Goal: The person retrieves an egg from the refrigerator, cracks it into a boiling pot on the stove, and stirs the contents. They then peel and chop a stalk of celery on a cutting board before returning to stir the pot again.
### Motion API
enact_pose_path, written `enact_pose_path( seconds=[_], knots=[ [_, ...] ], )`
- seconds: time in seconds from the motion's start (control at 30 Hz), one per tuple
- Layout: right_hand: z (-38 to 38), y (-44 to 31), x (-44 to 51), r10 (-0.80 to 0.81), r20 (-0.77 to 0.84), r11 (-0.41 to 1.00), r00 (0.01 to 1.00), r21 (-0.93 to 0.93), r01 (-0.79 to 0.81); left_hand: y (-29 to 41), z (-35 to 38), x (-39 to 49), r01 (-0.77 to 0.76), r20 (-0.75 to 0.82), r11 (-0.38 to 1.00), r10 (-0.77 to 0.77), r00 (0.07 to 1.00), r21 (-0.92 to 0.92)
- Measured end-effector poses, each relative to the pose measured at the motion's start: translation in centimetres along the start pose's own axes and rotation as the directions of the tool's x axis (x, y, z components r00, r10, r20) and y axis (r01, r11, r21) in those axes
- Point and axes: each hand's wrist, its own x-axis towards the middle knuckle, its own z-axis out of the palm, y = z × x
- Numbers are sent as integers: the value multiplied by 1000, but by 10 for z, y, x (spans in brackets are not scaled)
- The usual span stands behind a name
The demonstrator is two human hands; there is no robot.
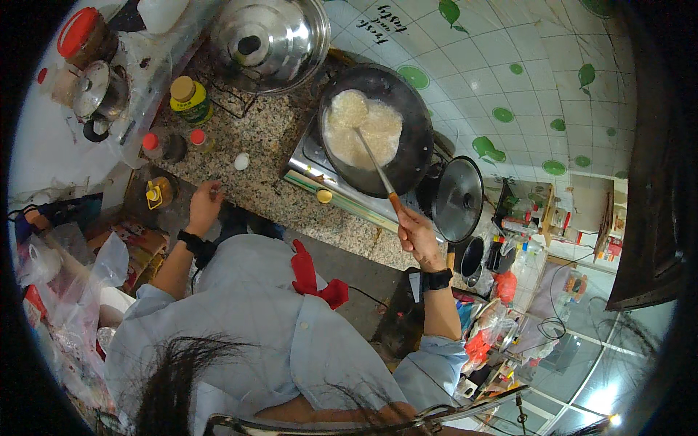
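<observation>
My right hand (420,237) grips the wooden handle of a long metal-shafted ladle or spatula (380,170). Its far end dips into pale, frothy food (376,131) in a dark wok (417,141), so the head is hidden. The wok rests on a gas stove (305,166) with a yellowish knob (324,196). Beside the near edge of the granite counter (267,180), my left hand (207,200) hangs with loosely bent fingers and nothing seen in it. A small white rounded object (241,161), possibly an egg, lies on the counter close by.
Red-capped bottles (163,146) and a yellow-labelled jar (191,101) stand at the left. Behind them is a large steel lidded pot (267,43). A glass lid (459,199) leans right of the stove. An oil jug (159,192) sits below the counter's left end.
</observation>
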Motion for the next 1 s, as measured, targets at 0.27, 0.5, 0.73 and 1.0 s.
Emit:
enact_pose_path(
  seconds=[0.27,0.5,0.73,1.0],
  knots=[
    [-24,8,24,-658,-138,563,740,-742,362,0,5,-2,-10,-32,1000,10,999,-3],
    [-32,15,16,-700,-220,246,679,-967,-60,2,11,1,20,-11,1000,-20,1000,9],
    [-34,44,15,-531,-87,545,843,-797,261,3,9,1,27,17,999,-28,999,32],
    [-11,23,-3,4,-45,993,999,-120,-9,4,7,4,35,18,999,-35,999,-8]
  ],
)
